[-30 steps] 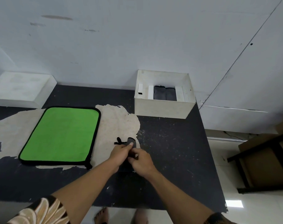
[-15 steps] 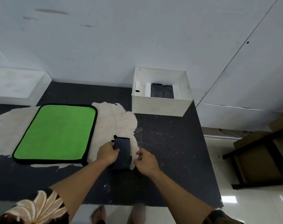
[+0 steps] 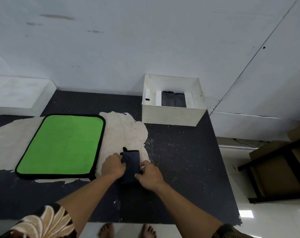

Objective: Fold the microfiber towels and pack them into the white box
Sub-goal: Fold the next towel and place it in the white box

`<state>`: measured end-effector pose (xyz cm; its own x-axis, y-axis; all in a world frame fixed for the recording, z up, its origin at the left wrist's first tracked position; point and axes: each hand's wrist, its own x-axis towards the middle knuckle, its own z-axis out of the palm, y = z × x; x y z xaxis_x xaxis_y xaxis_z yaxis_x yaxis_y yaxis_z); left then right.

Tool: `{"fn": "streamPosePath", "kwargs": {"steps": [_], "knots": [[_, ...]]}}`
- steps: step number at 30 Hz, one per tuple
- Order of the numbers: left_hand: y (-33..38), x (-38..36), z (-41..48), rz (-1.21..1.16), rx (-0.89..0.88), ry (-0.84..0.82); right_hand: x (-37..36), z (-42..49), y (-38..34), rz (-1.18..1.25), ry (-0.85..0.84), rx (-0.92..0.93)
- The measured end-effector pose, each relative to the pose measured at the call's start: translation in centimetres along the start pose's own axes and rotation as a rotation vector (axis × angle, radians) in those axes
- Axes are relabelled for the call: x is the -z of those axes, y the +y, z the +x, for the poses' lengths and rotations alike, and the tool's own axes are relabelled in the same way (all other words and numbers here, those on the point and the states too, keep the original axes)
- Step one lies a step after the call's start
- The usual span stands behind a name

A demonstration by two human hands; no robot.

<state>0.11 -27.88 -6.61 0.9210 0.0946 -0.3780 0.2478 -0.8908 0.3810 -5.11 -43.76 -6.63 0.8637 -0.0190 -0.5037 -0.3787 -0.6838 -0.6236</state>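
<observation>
Dark towel [image 3: 130, 163] lies held between left hand [image 3: 112, 166] and right hand [image 3: 150, 174].

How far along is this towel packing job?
Two folded dark towels already sit in the white box. The left hand and right hand are gripping a third dark towel, folded small on the table. It still needs boxing, and the green towel lies flat, not yet folded.

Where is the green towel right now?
In the head view, the green towel lies flat on the left of the table, just left of the left hand and the dark folded towel.
</observation>
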Motion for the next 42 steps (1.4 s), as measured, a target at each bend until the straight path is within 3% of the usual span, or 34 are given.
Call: {"fn": "streamPosePath", "kwargs": {"steps": [4,8,12,23,27,33,37,42], "knots": [[-0.3,0.1,0.3,-0.03,0.038,-0.005,-0.5,0.4,-0.6,0.019,0.008,-0.044],[-0.4,0.0,0.6,-0.019,0.022,-0.057,-0.3,0.5,-1.7,0.397,0.028,-0.249],[-1.0,0.2,0.9,-0.071,-0.045,-0.128,-0.5,1.0,-2.8,0.546,0.048,-0.336],[-1.0,4.4,1.9,-0.228,-0.302,-0.177,-1.9,1.4,-7.0,0.869,0.173,-0.308],[1.1,6.8,2.0,-0.249,-0.401,-0.085,-0.3,1.3,-8.3,1.052,0.297,-0.26],[4.7,9.2,0.8,-0.333,-0.608,-0.165,3.8,0.2,-9.6,1.213,0.429,-0.176],[7.2,10.2,0.1,-0.252,-0.794,-0.066,6.6,-0.6,-9.7,1.227,0.52,-0.13],[10.5,11.0,-0.4,-0.215,-0.865,0.105,9.9,-0.2,-9.5,1.15,0.6,-0.031]]}}
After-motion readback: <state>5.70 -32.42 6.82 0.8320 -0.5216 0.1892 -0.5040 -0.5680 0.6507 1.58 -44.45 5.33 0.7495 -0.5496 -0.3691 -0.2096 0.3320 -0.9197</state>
